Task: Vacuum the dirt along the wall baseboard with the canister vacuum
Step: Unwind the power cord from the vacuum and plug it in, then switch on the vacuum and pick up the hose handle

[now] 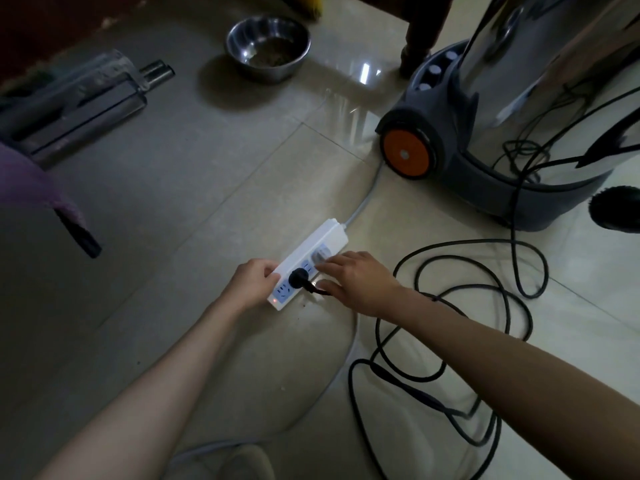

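Cord [450,341] loops black over the floor tiles [173,209] at five o'clock. Just past it, the left hand [254,280] pinches the white power strip [311,261] by its edge; the right hand [356,280] rests beside the black plug [298,277], fingers loose. Canister vacuum [519,116] stands at two o'clock, steel bowl [268,46] at twelve.

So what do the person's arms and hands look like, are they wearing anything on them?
Both arms are bare from the bottom of the picture to the fingers: no sleeves, gloves, watch or rings show on the left hand or the right hand. The fingernails look short and plain.
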A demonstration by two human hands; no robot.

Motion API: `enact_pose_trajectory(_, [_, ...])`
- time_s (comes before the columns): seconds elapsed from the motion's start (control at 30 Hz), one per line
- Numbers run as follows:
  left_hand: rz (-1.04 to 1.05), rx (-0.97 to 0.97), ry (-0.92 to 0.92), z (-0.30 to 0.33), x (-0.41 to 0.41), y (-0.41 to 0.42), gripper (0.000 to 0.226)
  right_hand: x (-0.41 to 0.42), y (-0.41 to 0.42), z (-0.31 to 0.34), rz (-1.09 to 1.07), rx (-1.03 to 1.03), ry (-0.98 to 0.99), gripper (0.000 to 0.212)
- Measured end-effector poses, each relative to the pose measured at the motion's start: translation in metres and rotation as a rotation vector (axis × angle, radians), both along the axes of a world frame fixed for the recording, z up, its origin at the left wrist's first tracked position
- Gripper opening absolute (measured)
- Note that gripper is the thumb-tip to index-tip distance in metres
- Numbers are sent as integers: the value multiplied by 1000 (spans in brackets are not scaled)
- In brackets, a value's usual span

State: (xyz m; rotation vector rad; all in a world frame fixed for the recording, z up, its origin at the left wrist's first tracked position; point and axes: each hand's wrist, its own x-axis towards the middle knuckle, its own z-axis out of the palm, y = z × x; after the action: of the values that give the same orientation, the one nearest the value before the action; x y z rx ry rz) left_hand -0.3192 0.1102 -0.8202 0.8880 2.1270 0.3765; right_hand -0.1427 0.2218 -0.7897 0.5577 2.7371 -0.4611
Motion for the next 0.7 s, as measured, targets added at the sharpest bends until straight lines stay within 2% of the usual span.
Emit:
enact_pose_trajectory(0.1, [-137, -136, 172, 32, 10, 12, 33, 12, 5, 29, -107, -68, -89, 54])
enact_pose_trajectory(0.23, [-451, -284, 376, 118, 39, 21, 43, 41, 7, 106, -230, -91, -180, 63])
enact_pose_trajectory(0.3, [-518, -221, 425, 176, 55, 24, 51, 59, 9, 162, -295, -102, -155, 66])
enact_pose_trajectory(0.43, [-552, -24, 416, 311, 77, 35, 63, 89, 15, 298, -533, -123, 28, 73])
enact_pose_trajectory(0.7, [-538, 331, 331, 609, 135, 69, 64, 154, 20, 587, -736, 4, 297, 71])
